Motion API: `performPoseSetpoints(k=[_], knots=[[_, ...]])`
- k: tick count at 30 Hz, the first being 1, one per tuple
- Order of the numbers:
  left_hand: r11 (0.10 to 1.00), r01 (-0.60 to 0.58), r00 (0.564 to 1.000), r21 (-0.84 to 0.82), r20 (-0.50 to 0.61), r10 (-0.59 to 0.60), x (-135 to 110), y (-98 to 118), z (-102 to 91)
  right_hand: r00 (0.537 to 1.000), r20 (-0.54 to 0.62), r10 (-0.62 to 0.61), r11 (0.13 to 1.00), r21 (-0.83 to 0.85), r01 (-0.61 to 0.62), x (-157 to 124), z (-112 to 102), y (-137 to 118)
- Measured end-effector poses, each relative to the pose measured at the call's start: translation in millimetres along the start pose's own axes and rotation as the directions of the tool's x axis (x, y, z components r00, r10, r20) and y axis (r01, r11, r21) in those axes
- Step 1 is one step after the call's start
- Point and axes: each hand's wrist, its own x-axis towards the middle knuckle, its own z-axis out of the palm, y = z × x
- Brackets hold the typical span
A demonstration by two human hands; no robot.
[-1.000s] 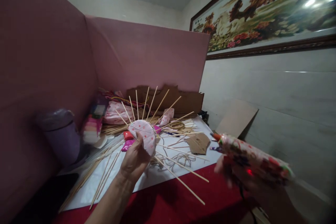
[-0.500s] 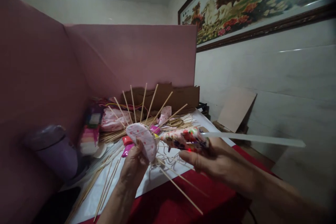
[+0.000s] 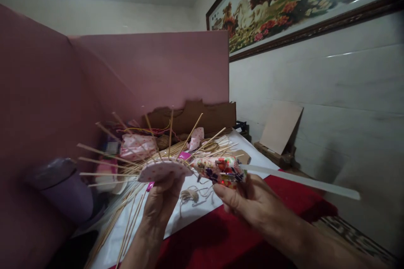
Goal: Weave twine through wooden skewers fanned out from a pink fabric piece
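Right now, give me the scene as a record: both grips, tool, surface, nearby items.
left grip: holds pale, red-dotted, rounded fabric piece
attached: thin, pale wooden sticks, fanning out from fabric piece
right grip: holds floral-covered glue gun
gun rear: long, translucent glue stick protruding
gun tip: at fabric piece's right end; contact unclear
surface: smooth white sheet, red cloth in front
on sheet: tan string bundle
far left: purple, lidded, rounded container

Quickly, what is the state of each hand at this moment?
Left hand: closed, holding the dotted pad with sticks fanning out.
Right hand: closed, holding the flower-patterned glue gun.
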Motion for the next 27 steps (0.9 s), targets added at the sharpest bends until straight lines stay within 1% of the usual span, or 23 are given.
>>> performPoseSetpoints(k=[1,4,5,8,10,13,18,25,27], knots=[[1.000,0.002,1.000,-0.002,0.028,-0.002,-1.5,0.7,1.1,1.000,-0.003,0.020,1.000,0.004,-0.020,-1.5,3.8,3.2],[1.000,-0.021,0.993,0.015,0.113,0.019,-5.4,2.1,3.8,0.995,0.040,0.087,0.996,0.012,-0.088,-3.4,15.3,11.0],[0.999,-0.031,0.990,0.027,0.138,0.027,-6.3,2.2,4.1,0.996,0.041,0.083,0.996,0.008,-0.084,-3.1,18.8,12.6],[0.996,-0.067,0.979,0.054,0.194,0.056,-8.3,1.9,3.8,1.000,-0.006,0.005,1.000,-0.020,-0.005,-1.0,26.7,15.6],[0.994,-0.085,0.976,0.063,0.206,0.070,-9.3,1.7,3.6,1.000,-0.018,-0.025,0.999,-0.037,0.025,0.5,29.1,17.0],[0.996,-0.072,0.977,0.047,0.204,0.061,-10.4,2.2,4.2,1.000,-0.026,-0.017,0.998,-0.060,0.016,1.5,30.0,19.7],[0.999,-0.048,0.979,0.020,0.201,0.043,-10.4,2.9,4.1,0.997,-0.072,-0.016,0.997,-0.075,0.010,1.3,30.3,23.2],[0.998,-0.052,0.977,0.033,0.209,0.044,-9.6,2.0,0.4,0.998,-0.064,-0.001,0.996,-0.086,-0.004,1.8,31.2,24.4],[0.997,-0.055,0.974,0.045,0.222,0.044,-9.5,1.8,0.2,0.999,-0.050,-0.014,0.997,-0.075,0.011,2.2,31.2,25.8]])
